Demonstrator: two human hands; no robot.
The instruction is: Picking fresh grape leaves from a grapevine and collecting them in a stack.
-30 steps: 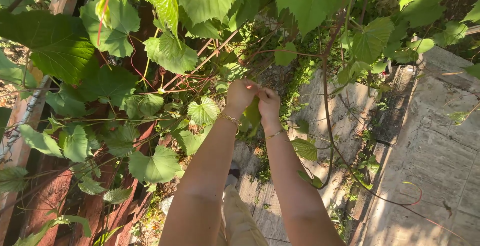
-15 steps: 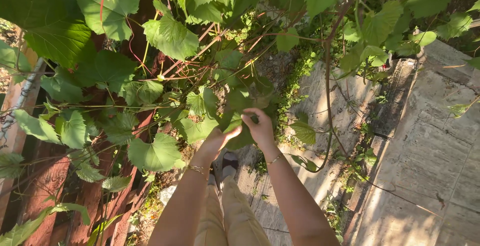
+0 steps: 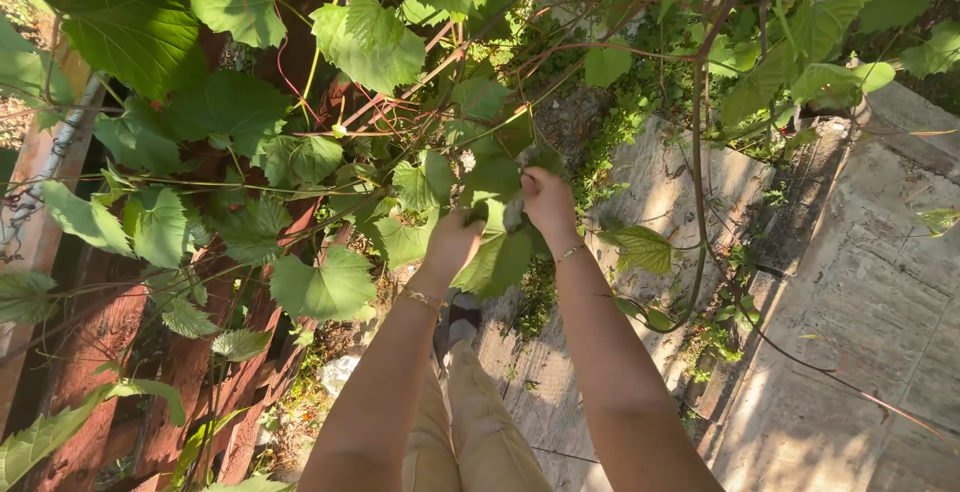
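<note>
Both my arms reach up into a grapevine growing along a reddish wooden fence [image 3: 100,372]. My left hand [image 3: 452,242] is closed on the edge of a large green leaf [image 3: 497,252] that hangs between my hands. My right hand [image 3: 548,200] is closed around the top of that same leaf or its stalk, just above it. A thin bracelet sits on each wrist. More broad leaves [image 3: 372,42] and thin reddish vine stems [image 3: 420,87] crowd around and above my hands.
Stone paving slabs [image 3: 860,302] lie on the right with weeds in the joints. A long woody vine stem [image 3: 697,202] hangs down right of my right arm. My beige trousers [image 3: 470,432] and a shoe show below.
My hands came down from a higher stem, the left one opening briefly. Now both have risen a little and are closed on the large leaf. The view has tilted slightly.
</note>
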